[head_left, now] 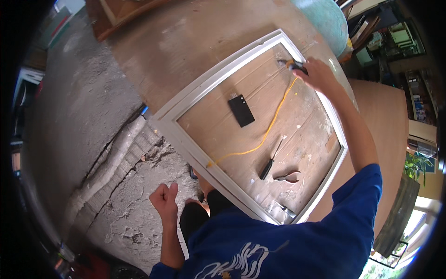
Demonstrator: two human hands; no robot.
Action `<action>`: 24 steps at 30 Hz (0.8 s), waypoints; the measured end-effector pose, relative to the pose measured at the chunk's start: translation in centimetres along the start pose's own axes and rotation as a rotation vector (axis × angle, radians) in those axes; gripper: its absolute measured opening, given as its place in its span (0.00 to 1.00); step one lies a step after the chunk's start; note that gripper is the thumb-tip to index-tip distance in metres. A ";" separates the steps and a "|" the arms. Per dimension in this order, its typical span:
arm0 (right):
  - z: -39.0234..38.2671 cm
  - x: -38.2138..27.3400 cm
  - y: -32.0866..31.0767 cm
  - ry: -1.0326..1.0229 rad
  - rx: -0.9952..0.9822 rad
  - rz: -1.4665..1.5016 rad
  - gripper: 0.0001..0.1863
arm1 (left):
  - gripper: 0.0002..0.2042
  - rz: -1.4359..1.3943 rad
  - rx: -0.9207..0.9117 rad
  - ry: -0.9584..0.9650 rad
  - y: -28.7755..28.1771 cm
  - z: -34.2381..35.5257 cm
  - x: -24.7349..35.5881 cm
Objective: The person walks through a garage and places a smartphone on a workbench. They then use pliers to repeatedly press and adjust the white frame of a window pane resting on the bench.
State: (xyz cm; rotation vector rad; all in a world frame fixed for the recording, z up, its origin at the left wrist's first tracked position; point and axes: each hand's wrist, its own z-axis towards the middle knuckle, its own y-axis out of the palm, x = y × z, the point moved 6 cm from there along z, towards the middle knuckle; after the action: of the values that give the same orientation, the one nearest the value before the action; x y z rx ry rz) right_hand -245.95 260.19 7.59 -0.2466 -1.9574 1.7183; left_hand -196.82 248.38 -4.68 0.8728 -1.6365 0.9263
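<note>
A white rectangular frame (223, 82) lies on the wooden table. Over its far right side, my right hand (319, 76) is closed on pliers (291, 64) with black and orange handles, their jaws toward the left. A yellow cord (268, 131) runs from near that hand across to the frame's near left side. Within the frame are a black flat box (241, 111), a black-handled screwdriver (267, 168), small pliers (288, 177) and a short metal tool (286, 209). My left hand (165, 199) is a loose fist beside the frame, thumb out, with no object showing in it.
The tabletop (153, 60) extends beyond the frame. A turquoise round surface (323, 23) stands at the far right, near cluttered shelves (420, 95). Another brown board (381, 121) is to the right. On the left, rough concrete floor (83, 88) has a broken trench with a pipe (116, 151).
</note>
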 end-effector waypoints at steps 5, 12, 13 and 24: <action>7.5 -0.3 0.6 0.010 -0.229 -0.132 0.22 | 0.26 0.261 -0.039 0.329 4.5 10.7 4.8; 12.0 -0.5 0.3 -0.031 -0.415 -0.230 0.21 | 0.25 0.437 -0.167 0.578 9.4 18.9 8.7; 12.3 -0.6 0.2 -0.043 -0.425 -0.238 0.22 | 0.24 0.462 -0.200 0.585 9.9 19.5 8.6; 16.7 -3.2 0.1 -0.219 -0.619 -0.328 0.20 | 0.23 0.537 -0.501 0.554 10.6 21.0 7.4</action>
State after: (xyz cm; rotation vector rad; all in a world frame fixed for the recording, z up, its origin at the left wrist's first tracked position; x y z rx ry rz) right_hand -251.46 244.27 5.64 0.0554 -2.4880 0.9352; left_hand -216.46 233.61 -2.98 -0.1772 -1.5130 0.9383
